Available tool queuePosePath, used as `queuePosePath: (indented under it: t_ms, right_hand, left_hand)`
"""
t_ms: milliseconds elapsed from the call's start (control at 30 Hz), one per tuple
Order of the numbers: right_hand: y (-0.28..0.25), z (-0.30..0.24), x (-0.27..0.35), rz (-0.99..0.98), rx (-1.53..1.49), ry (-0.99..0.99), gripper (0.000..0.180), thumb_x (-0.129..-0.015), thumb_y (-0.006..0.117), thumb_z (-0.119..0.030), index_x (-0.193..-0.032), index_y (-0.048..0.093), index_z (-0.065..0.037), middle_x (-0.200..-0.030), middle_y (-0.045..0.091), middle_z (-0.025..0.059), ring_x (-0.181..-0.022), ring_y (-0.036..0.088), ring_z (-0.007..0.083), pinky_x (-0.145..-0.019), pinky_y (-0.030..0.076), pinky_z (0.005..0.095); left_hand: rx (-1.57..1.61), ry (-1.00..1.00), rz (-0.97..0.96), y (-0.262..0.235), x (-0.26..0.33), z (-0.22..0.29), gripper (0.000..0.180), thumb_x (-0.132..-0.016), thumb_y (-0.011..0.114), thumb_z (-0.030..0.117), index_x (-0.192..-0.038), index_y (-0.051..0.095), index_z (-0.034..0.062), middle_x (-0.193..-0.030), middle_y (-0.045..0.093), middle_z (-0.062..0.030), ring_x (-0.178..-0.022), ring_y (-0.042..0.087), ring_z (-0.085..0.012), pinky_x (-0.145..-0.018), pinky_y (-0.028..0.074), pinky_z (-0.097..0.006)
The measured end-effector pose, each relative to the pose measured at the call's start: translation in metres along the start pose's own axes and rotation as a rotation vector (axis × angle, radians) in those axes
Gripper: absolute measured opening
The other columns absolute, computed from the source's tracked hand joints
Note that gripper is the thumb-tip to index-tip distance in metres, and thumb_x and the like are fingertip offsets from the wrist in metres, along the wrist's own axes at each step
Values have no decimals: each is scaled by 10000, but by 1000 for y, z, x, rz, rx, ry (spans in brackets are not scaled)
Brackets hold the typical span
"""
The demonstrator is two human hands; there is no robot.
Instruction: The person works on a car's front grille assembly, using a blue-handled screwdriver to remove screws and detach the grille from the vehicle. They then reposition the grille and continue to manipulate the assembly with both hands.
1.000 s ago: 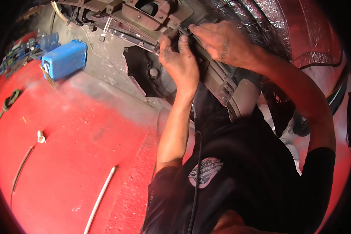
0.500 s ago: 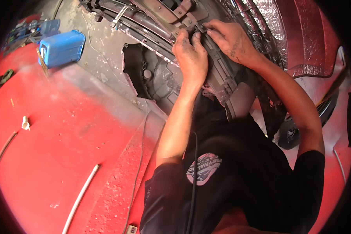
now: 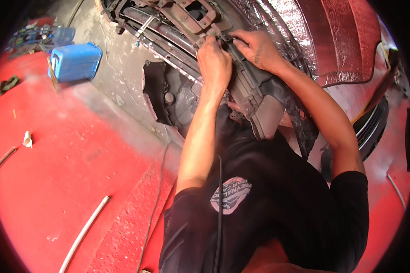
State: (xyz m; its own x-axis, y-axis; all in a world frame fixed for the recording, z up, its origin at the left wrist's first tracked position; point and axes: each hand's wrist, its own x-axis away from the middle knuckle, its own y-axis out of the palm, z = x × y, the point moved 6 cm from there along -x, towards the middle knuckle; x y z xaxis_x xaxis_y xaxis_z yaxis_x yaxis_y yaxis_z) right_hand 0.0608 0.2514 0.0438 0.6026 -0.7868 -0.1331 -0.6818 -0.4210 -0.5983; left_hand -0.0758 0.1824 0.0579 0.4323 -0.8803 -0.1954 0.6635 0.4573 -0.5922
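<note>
While both hands meet at the top of the dark plastic housing, the left hand is curled tight on its upper edge and the right hand lies fingers together across it. Its long axis slants from upper left down to lower right, beside the blue canister.

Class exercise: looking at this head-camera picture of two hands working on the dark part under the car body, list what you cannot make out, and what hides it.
- Left hand: its fingertips and whatever they pinch, hidden behind the hand itself.
- Right hand: its grip on the dark part, covered by its own fingers.
- Blue container: its contents, enclosed by opaque walls.
- Clutter behind it: too small and distorted near the rim.
</note>
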Motion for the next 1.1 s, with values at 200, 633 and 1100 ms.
queuePosePath:
  t_ms: [200,633,1100]
  right_hand:
    - [-3,-5,-1,-27,58,8,307,-963,623,-183,-1211,683,-13,-1033,720,248,-968,722,375,-826,547,407]
    - [-12,-6,9,-80,-119,162,369,-970,608,-181,-1288,659,-2,-826,714,146,-763,670,167,-749,525,348]
    - [-3,12,9,-90,-378,263,384,-998,580,-218,-1315,651,-12,-674,639,42,-583,570,106,-580,473,313]
  left_hand:
    - [-46,-6,-93,-1,-1,-2,135,-957,571,72,-1026,586,-43,-772,653,-325,-784,659,-518,-686,492,-568]
    - [-33,-42,-123,3,-3,-7,187,-969,568,93,-1054,635,-59,-895,673,-338,-915,652,-521,-787,486,-550]
    - [32,-139,-196,8,-5,-8,239,-1013,540,82,-1111,636,-113,-927,699,-200,-835,626,-242,-796,495,-375]
